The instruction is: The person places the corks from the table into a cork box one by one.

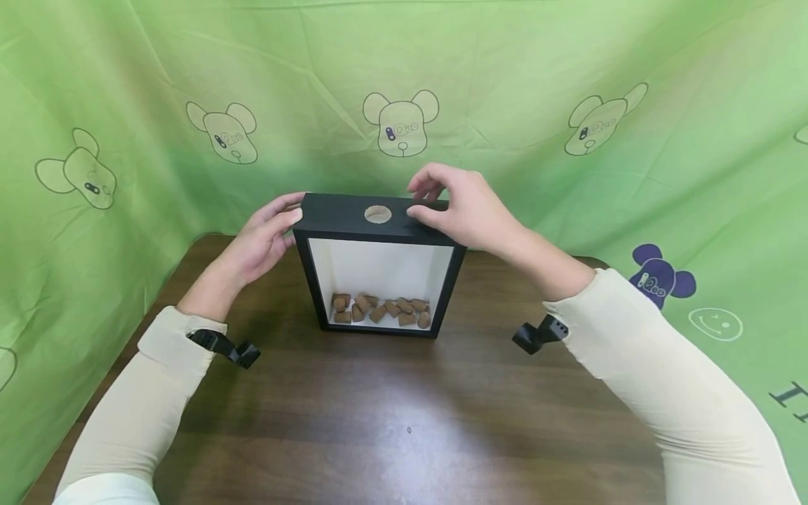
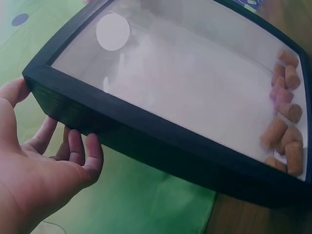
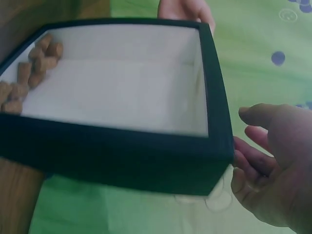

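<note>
A black-framed shadow box [image 1: 379, 237] with a clear front, white inside and a round hole [image 1: 378, 214] in its top stands upright on the table. Brown corks [image 1: 379, 313] lie along its bottom. My left hand [image 1: 264, 242] grips the box's upper left corner, thumb and fingers spread around it. In the left wrist view, fingertips [image 2: 93, 146] rest along the side wall. My right hand [image 1: 470, 210] is over the top right corner with loosely bent fingers and nothing between them. In the right wrist view, its lower fingers are right at the box's edge, thumb raised apart.
The brown wooden table [image 1: 391, 421] extends in front of the box and to both sides. A green curtain [image 1: 303, 91] printed with bear heads hangs close behind and around it. Small black wrist cameras [image 1: 536, 335] stick out from both sleeves.
</note>
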`<state>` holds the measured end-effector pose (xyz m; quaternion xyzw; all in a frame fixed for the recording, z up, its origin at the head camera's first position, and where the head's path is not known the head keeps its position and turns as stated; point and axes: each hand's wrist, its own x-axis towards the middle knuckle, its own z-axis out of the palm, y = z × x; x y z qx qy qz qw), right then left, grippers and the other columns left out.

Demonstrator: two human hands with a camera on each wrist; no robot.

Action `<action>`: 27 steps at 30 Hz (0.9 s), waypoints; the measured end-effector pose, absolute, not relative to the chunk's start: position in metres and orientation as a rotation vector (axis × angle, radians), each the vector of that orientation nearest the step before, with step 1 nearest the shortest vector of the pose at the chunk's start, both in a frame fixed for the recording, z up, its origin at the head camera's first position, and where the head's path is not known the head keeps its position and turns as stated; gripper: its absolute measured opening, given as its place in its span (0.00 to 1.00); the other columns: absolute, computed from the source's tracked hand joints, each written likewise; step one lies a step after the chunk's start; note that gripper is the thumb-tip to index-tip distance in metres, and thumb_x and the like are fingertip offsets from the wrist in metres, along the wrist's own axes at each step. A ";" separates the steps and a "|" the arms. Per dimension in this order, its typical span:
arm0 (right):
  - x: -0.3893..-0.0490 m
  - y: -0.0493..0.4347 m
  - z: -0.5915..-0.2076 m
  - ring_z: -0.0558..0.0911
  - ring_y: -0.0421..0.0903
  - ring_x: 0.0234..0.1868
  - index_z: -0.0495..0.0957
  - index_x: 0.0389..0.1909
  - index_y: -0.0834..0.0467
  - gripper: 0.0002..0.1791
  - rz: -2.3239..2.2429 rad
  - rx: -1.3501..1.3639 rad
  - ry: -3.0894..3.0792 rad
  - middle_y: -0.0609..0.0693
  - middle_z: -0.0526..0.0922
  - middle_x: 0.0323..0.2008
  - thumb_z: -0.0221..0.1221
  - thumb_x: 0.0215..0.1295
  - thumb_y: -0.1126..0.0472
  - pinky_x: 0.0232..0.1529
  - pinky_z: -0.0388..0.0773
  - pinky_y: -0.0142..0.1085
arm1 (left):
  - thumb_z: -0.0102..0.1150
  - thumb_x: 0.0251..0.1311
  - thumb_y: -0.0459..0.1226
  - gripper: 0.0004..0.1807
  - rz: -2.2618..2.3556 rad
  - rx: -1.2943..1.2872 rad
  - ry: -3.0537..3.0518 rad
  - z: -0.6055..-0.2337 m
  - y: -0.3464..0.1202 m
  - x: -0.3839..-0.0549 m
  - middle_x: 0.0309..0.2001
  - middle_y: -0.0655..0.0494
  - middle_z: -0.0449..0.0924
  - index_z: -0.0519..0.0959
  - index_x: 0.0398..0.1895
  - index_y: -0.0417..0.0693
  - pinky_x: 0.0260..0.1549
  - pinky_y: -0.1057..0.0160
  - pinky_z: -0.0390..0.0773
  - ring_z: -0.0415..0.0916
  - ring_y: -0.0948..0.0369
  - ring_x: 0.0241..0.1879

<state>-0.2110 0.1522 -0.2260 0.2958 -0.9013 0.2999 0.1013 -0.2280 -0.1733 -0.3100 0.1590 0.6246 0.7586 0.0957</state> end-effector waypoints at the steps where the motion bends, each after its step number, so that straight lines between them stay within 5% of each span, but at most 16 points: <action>1: -0.211 0.157 -0.225 0.81 0.46 0.45 0.80 0.49 0.59 0.14 0.876 0.859 -2.667 0.51 0.85 0.46 0.69 0.65 0.60 0.49 0.74 0.43 | 0.42 0.77 0.32 0.28 2.235 0.479 1.868 -0.310 -0.174 -0.229 0.60 0.55 0.70 0.54 0.77 0.33 0.50 0.67 0.73 0.76 0.65 0.51; 7: -0.209 0.198 -0.216 0.80 0.48 0.49 0.79 0.53 0.59 0.16 0.827 0.729 -2.712 0.54 0.85 0.49 0.65 0.70 0.56 0.43 0.71 0.38 | 0.44 0.77 0.32 0.25 2.180 0.537 1.928 -0.304 -0.179 -0.233 0.58 0.55 0.73 0.61 0.74 0.35 0.49 0.64 0.73 0.77 0.63 0.50; 13: -0.202 0.241 -0.210 0.80 0.50 0.46 0.78 0.58 0.59 0.20 0.769 0.592 -2.778 0.56 0.83 0.53 0.60 0.73 0.51 0.41 0.70 0.34 | 0.49 0.78 0.43 0.28 1.979 0.424 2.281 -0.297 -0.199 -0.228 0.64 0.50 0.71 0.63 0.75 0.39 0.59 0.57 0.71 0.68 0.56 0.63; 21: -0.194 0.308 -0.206 0.74 0.71 0.57 0.71 0.70 0.57 0.30 0.721 0.382 -2.861 0.66 0.73 0.65 0.57 0.75 0.45 0.57 0.67 0.64 | 0.53 0.76 0.47 0.31 1.159 0.497 3.075 -0.298 -0.249 -0.223 0.70 0.31 0.63 0.66 0.71 0.33 0.69 0.33 0.54 0.56 0.35 0.71; 27: -0.176 0.361 -0.220 0.60 0.78 0.69 0.58 0.79 0.55 0.35 0.706 0.318 -2.878 0.65 0.58 0.76 0.54 0.77 0.48 0.65 0.52 0.72 | 0.53 0.74 0.50 0.36 0.777 0.533 3.181 -0.311 -0.280 -0.216 0.74 0.26 0.53 0.62 0.74 0.34 0.69 0.28 0.42 0.46 0.30 0.73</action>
